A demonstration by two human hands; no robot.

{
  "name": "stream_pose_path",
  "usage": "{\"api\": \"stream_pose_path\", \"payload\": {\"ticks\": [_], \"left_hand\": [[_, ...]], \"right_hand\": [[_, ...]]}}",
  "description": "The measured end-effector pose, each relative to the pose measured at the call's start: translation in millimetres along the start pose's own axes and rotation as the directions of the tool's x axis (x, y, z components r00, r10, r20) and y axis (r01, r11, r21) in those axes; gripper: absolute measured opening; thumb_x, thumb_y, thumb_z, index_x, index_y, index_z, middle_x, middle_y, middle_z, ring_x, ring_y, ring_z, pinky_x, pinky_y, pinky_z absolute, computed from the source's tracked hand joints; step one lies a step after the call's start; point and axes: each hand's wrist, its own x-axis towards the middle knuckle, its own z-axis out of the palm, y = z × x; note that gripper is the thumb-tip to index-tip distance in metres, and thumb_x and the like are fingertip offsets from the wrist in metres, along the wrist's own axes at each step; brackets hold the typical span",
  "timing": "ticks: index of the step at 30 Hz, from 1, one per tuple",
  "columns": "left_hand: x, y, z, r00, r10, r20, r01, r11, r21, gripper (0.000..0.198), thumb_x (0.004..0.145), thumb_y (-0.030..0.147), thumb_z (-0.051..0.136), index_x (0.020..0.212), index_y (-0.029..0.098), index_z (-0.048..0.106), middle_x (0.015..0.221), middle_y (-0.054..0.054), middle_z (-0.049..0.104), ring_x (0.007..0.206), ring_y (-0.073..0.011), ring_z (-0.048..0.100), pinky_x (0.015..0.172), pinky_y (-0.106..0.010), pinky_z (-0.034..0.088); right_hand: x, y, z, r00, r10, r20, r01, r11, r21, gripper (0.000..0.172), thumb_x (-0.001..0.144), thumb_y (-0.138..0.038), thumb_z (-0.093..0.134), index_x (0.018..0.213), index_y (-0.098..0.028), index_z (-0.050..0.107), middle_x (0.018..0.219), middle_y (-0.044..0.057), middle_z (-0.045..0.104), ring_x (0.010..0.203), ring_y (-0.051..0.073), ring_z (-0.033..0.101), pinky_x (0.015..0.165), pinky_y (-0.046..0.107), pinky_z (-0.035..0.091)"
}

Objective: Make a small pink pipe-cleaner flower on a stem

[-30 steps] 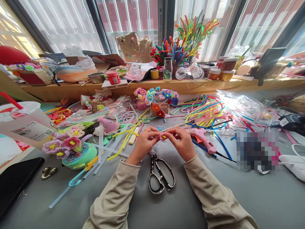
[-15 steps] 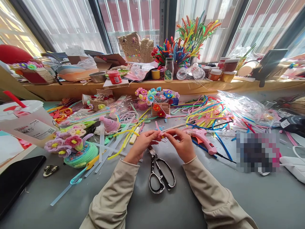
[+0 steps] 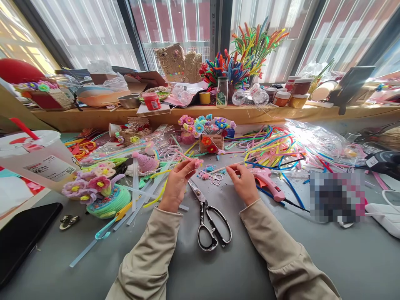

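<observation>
My left hand point(image 3: 178, 183) is closed in a pinch on a small pink pipe-cleaner flower point(image 3: 198, 163), its pink stem point(image 3: 181, 155) pointing up and left. My right hand point(image 3: 242, 181) has its thumb and fingertips drawn together beside a thin pale stick point(image 3: 217, 170); whether anything is between them is hidden. Large black-handled scissors point(image 3: 204, 208) lie between my forearms, blades partly apart. Beyond them are small scissors point(image 3: 216, 178) among blue and pink fuzzy scraps point(image 3: 210, 168). A pink glue gun point(image 3: 269, 183) rests just right of my right hand.
Clear glue sticks point(image 3: 135, 187) and a turquoise flower pot point(image 3: 108, 202) lie to the left, near a drink cup point(image 3: 37, 158) and a black phone point(image 3: 28, 237). Loose pipe cleaners point(image 3: 275, 146) spread behind the glue gun. A glass bottle point(image 3: 222, 93) stands on the ledge.
My hands have moved apart. The left has gone left and up with the pink flower, while the right has come away from it. The small scissors and scraps now show between them.
</observation>
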Motion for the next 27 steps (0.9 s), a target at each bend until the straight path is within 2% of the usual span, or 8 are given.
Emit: {"api": "stream_pose_path", "payload": {"ticks": [5,8,12,15,18,22,25,27], "left_hand": [[2.1,3.7,-2.2,0.997,0.052,-0.049,-0.054,0.998,-0.043,0.013,0.058,0.028,0.062,0.069,0.020,0.060,0.077,0.002,0.064,0.070,-0.0079,0.056,0.064,-0.019,0.042],[2.3,11.4,-6.0,0.994,0.089,-0.060,-0.100,0.974,-0.202,0.008,0.059,0.024,0.062,0.066,0.020,0.059,0.073,0.003,0.062,0.063,-0.0050,0.055,0.061,-0.017,0.042],[2.0,25.6,-17.3,0.989,0.145,0.039,-0.105,0.854,-0.510,0.009,0.060,0.020,0.061,0.068,0.021,0.057,0.059,0.006,0.053,0.051,-0.0021,0.047,0.052,-0.014,0.041],[1.3,32.0,-25.3,0.972,0.201,0.119,-0.078,0.758,-0.648,0.011,0.058,0.016,0.062,0.064,0.019,0.053,0.062,0.006,0.051,0.055,-0.0022,0.047,0.053,-0.014,0.041],[0.5,33.5,-28.6,0.969,0.217,0.120,-0.079,0.726,-0.683,0.013,0.058,0.014,0.062,0.064,0.017,0.052,0.072,0.004,0.053,0.061,-0.0034,0.049,0.055,-0.015,0.041],[-0.5,32.5,-25.8,0.965,0.211,0.158,-0.058,0.754,-0.655,0.012,0.058,0.016,0.062,0.060,0.017,0.050,0.071,0.003,0.050,0.062,-0.0046,0.048,0.056,-0.016,0.041],[-0.4,31.9,-23.1,0.958,0.215,0.191,-0.052,0.783,-0.620,0.012,0.059,0.017,0.061,0.057,0.017,0.049,0.067,0.003,0.047,0.058,-0.0046,0.045,0.053,-0.016,0.040],[-0.5,31.8,-22.3,0.958,0.213,0.190,-0.057,0.795,-0.604,0.011,0.061,0.017,0.060,0.058,0.018,0.049,0.066,0.002,0.046,0.056,-0.0047,0.044,0.051,-0.016,0.039]], "right_hand": [[-2.1,-5.1,5.2,0.984,-0.103,0.148,0.119,0.988,-0.101,0.018,0.073,-0.029,0.048,0.071,-0.015,0.059,0.074,0.005,0.059,0.063,0.013,0.050,0.062,0.027,0.041],[-4.4,-9.4,8.1,0.963,-0.153,0.223,0.184,0.975,-0.127,0.016,0.072,-0.028,0.050,0.067,-0.016,0.059,0.069,0.003,0.057,0.061,0.012,0.049,0.059,0.026,0.039],[-7.2,-11.4,10.9,0.950,-0.191,0.246,0.231,0.961,-0.149,0.022,0.074,-0.031,0.048,0.062,-0.016,0.058,0.063,0.002,0.054,0.059,0.012,0.047,0.056,0.024,0.038],[-8.8,-11.8,11.2,0.943,-0.197,0.268,0.239,0.961,-0.136,0.022,0.074,-0.032,0.047,0.061,-0.017,0.057,0.064,0.002,0.054,0.059,0.012,0.046,0.056,0.024,0.038],[-9.0,-14.2,10.1,0.959,-0.198,0.201,0.221,0.970,-0.099,0.016,0.073,-0.030,0.049,0.075,-0.017,0.058,0.077,0.004,0.054,0.057,0.011,0.045,0.056,0.025,0.040],[-6.3,-19.1,13.4,0.970,-0.228,0.085,0.229,0.974,-0.003,0.035,0.071,-0.026,0.050,0.105,-0.018,0.046,0.111,0.009,0.043,0.058,0.009,0.047,0.057,0.025,0.042],[-4.0,-22.2,22.3,0.959,-0.235,0.156,0.224,0.971,0.086,0.051,0.071,-0.026,0.051,0.118,-0.018,0.033,0.119,0.012,0.039,0.057,0.008,0.049,0.059,0.026,0.042],[-3.7,-24.3,28.2,0.944,-0.220,0.245,0.195,0.973,0.126,0.049,0.072,-0.027,0.050,0.117,-0.017,0.034,0.105,0.010,0.052,0.057,0.009,0.050,0.057,0.024,0.041]]}}
